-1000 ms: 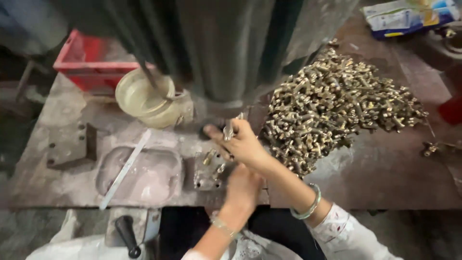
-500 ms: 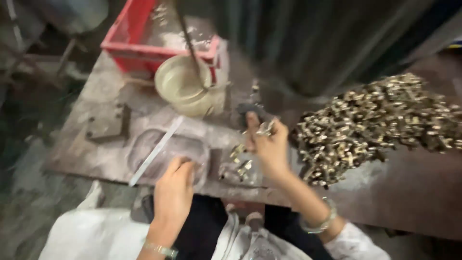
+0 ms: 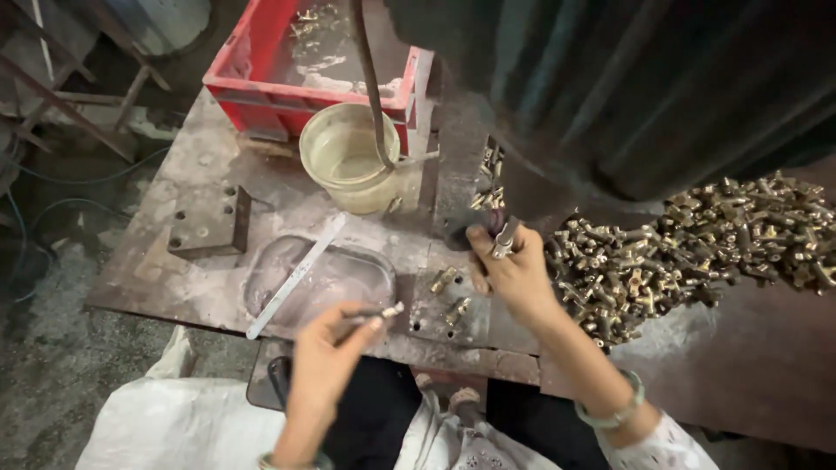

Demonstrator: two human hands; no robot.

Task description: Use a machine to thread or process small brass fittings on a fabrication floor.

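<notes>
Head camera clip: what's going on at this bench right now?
A person sits at a worn metal bench under a dark machine. The right hand holds a small metal fitting up by the machine's base. The left hand pinches a thin tool over a shallow tray. A heap of brass fittings lies to the right; a pale bucket and red crate sit behind.

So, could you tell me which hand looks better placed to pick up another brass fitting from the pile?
Probably the right hand: it sits beside the pile of brass fittings, though it already holds one. The left hand is farther off, gripping a small tool.
</notes>
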